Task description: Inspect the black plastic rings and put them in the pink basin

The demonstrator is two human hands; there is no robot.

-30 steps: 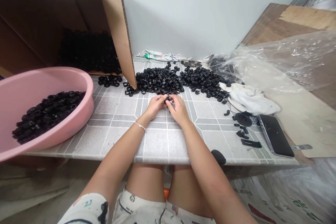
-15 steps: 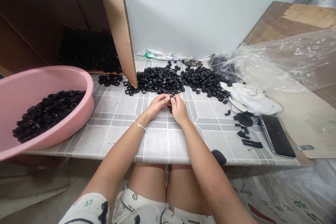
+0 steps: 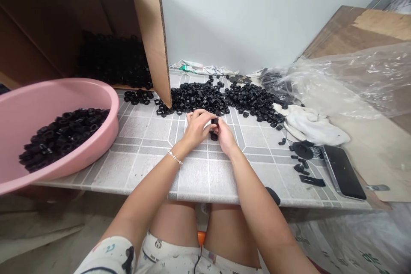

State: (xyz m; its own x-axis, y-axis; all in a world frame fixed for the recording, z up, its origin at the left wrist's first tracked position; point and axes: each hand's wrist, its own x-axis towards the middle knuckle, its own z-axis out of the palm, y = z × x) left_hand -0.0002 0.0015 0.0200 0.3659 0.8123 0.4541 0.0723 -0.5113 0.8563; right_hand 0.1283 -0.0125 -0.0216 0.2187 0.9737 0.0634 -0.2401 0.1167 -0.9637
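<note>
Black piece [image 3: 215,121]: here it is, pinched between the fingertips of both hands, just above the desk on the near side of the heaps; small enough, I'd judge, that fingertips serve better than a full fist.
Left hand [image 3: 198,127]: thumb and forefinger nearly closed on the piece's left side, the other fingers loosely bent, perhaps to leave room for the partner opposite.
Right hand [image 3: 226,138]: thumb and fingers closed on the other side, seemingly steadying it; the exact contact is too small to tell.
Second black piece [image 3: 214,137]: right below the pinch, between the hands, partly hidden.
Left heap [image 3: 201,97] and right heap [image 3: 255,99]: hollow rings to the left, smaller bits to the right, both straight ahead, likely for short reaches.
Cardboard box [image 3: 154,30]: lying with its mouth towards the desk, more black parts inside, presumably so they spill within reach.
Pink basin [image 3: 114,107]: tilted at the left edge, holding black rings, its opening handily facing the person.
Desk [image 3: 192,175]: bare along the near side, giving the wrists room.
Phone [image 3: 344,173] and white cloth [image 3: 313,126]: off to the right, apparently parked clear of the fingers.
</note>
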